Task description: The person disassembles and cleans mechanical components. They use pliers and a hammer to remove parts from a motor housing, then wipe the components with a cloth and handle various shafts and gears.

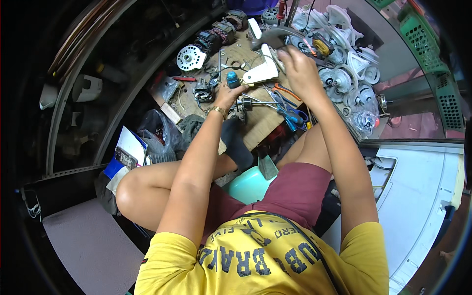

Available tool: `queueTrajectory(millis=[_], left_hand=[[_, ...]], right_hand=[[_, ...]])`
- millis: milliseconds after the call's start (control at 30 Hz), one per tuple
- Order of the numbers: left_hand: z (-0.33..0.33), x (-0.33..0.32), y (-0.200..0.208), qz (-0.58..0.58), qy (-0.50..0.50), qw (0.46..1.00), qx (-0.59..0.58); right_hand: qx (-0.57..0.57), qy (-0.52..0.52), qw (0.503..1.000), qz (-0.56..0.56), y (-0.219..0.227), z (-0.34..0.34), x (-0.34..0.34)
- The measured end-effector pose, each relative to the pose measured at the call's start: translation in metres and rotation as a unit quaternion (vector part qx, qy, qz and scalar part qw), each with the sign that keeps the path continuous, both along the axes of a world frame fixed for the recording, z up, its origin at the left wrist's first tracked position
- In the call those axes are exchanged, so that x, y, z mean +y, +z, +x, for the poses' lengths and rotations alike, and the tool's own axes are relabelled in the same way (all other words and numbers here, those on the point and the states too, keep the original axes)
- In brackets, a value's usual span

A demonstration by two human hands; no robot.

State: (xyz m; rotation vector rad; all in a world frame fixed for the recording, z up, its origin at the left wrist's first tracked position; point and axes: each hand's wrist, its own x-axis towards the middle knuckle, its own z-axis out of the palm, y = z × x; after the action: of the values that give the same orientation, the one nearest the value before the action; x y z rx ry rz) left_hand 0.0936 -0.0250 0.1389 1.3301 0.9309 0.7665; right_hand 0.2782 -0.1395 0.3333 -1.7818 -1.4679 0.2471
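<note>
My left hand (227, 96) is closed around an upright tool with a blue handle (232, 78) over the near part of the wooden work board (265, 123). Its lower end is hidden. In my right hand (299, 71) is a hammer (276, 35), raised over the board, its grey curved head up and left of my fingers. Between the hands lies a white angled plastic part (262, 73), partly covered by the hammer. Left of my left hand sits a small dark motor part (203, 91). Pliers with orange handles (287, 92) rest below my right hand.
Motor stators (223, 32) line the board's far left, with a white round motor cover (191, 58) in front. White plastic fan parts (339, 83) pile up at right. Blue-handled tools (291, 117) lie near the front edge. A turquoise basin (248, 186) stands between my legs.
</note>
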Motion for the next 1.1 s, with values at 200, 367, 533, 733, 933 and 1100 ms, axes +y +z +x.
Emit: queueTrajectory(millis=[200,367,533,733,933,1100], left_hand=[[0.008,0.006,-0.004,-0.020,-0.094,0.995,0.009],[0.006,0.011,-0.019,-0.020,-0.099,0.995,0.018],[0.008,0.013,-0.022,-0.019,-0.104,0.994,0.017],[0.008,0.010,-0.013,-0.011,-0.112,0.994,0.014],[0.007,0.013,-0.015,-0.029,-0.131,0.991,0.013],[0.008,0.016,-0.016,-0.053,-0.129,0.990,0.012]], right_hand=[[0.020,-0.042,0.998,0.031,-0.033,0.025,-0.037],[0.064,-0.042,0.996,-0.044,-0.041,0.027,-0.039],[0.026,-0.033,0.999,0.011,-0.046,0.026,-0.035],[0.041,-0.036,0.997,-0.045,-0.045,0.020,-0.034],[0.064,-0.029,0.997,-0.026,-0.049,0.014,-0.031],[0.094,-0.026,0.994,-0.043,-0.053,0.008,-0.027]])
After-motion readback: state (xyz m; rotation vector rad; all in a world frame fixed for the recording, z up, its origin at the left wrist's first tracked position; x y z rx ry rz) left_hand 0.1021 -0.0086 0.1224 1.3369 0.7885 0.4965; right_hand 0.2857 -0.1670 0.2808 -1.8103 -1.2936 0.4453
